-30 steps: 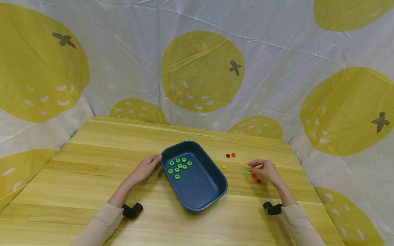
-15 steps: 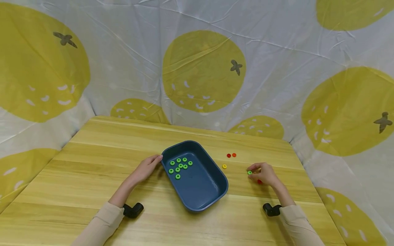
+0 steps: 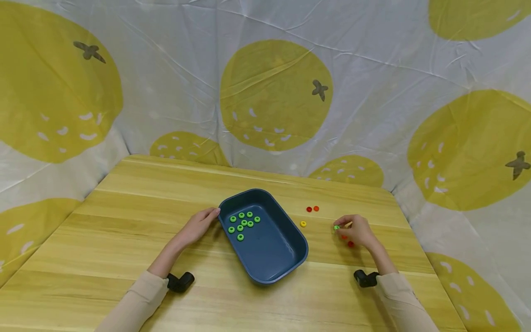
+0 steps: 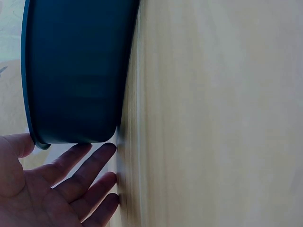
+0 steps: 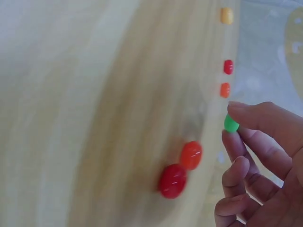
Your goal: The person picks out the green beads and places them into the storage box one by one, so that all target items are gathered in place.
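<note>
My right hand (image 3: 356, 229) pinches a small green ring-shaped bead (image 5: 231, 124) between thumb and index finger, lifted off the wooden table. Below that hand lie an orange bead (image 5: 191, 155) and a red bead (image 5: 173, 181), side by side. At the far left corner of a dark blue rectangular basin (image 3: 274, 258), my left hand (image 3: 201, 224) has its thumb at the rim. In the left wrist view its other fingers (image 4: 85, 175) are nearly straight and spread, with fingertips right at the outer wall. Several green ring beads (image 3: 240, 237) lie inside the basin, toward the left hand.
Right of the basin, a yellow ring bead (image 3: 303, 224) lies on the wooden table (image 3: 157, 184). Farther back, a dark red bead (image 3: 309, 209) sits beside an orange bead (image 3: 316, 208). A fabric backdrop (image 3: 182, 92) printed with yellow fruit surrounds the table's back and sides.
My right hand has closed thumb and finger on the green bead and raised it slightly from the table. The left hand stays at the basin's corner.
</note>
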Motion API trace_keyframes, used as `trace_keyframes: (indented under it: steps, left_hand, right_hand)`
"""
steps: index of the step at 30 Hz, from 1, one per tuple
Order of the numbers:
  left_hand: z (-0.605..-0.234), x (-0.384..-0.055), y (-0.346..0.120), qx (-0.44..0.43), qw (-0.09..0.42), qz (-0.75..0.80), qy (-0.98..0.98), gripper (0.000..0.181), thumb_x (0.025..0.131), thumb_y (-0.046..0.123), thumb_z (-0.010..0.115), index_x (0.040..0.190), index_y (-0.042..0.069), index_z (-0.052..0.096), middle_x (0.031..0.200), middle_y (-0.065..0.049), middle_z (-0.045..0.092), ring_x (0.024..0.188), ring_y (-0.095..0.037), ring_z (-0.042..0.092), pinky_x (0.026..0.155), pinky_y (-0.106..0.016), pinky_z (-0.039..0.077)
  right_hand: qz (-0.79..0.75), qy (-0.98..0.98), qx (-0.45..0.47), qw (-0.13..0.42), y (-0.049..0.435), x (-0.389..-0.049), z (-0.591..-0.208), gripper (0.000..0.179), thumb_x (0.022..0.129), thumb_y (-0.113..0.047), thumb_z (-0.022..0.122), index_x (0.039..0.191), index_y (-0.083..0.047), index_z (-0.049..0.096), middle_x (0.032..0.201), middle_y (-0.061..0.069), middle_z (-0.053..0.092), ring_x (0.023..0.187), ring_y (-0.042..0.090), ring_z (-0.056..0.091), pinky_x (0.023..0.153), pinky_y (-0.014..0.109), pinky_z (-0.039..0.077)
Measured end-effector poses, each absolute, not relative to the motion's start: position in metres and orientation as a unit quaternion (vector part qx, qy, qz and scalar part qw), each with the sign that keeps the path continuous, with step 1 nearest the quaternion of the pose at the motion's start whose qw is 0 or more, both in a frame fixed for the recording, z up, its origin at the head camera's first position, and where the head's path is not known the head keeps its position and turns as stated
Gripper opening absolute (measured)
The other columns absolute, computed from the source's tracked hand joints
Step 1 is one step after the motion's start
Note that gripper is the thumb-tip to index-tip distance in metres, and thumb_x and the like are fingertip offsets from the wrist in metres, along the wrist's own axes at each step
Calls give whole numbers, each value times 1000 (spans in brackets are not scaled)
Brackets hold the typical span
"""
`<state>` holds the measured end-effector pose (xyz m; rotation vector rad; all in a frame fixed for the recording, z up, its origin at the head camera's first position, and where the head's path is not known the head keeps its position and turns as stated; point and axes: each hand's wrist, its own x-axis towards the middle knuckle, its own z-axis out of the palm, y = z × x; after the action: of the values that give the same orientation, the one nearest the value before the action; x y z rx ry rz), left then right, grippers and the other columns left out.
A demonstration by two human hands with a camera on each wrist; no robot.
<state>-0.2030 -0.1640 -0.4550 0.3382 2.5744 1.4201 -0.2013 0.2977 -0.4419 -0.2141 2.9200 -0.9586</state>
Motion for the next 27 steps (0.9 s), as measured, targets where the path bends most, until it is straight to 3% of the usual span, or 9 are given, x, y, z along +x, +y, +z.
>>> trace_keyframes:
  steps: [6, 13, 22, 27]
  left_hand:
    - [-456, -204, -164, 112, 92, 477, 867, 61, 103, 42, 28, 137, -6, 43, 138, -26, 46, 132, -41, 39, 109, -54, 33]
    - [-457, -205, -164, 107, 90, 476, 869, 60, 103, 42, 28, 137, -5, 43, 138, -25, 47, 133, -40, 39, 109, -53, 33]
    - [-456, -205, -164, 110, 90, 474, 869, 59, 103, 41, 28, 136, -5, 44, 138, -26, 47, 132, -40, 40, 109, -53, 33]
    - [-456, -205, -164, 110, 89, 475, 869, 58, 103, 40, 28, 136, -5, 44, 138, -25, 47, 132, -40, 40, 109, -53, 33]
  right_hand:
    - [-312, 946, -87, 10, 288, -207, -428, 16, 83, -11, 71, 95, -1, 71, 90, 13, 71, 66, 13, 56, 59, 23, 47]
    - [-322, 942, -96, 9, 267, -215, -407, 21, 84, -16, 70, 101, -4, 71, 96, 15, 70, 71, 30, 61, 59, 26, 49]
    - [-345, 930, -125, 0, 228, -228, -381, 24, 82, -20, 73, 103, -9, 71, 98, 12, 71, 64, 15, 58, 56, 25, 48]
    - [-351, 924, -153, -4, 201, -235, -367, 22, 83, -21, 72, 103, -12, 71, 98, 11, 71, 63, 15, 57, 54, 27, 49]
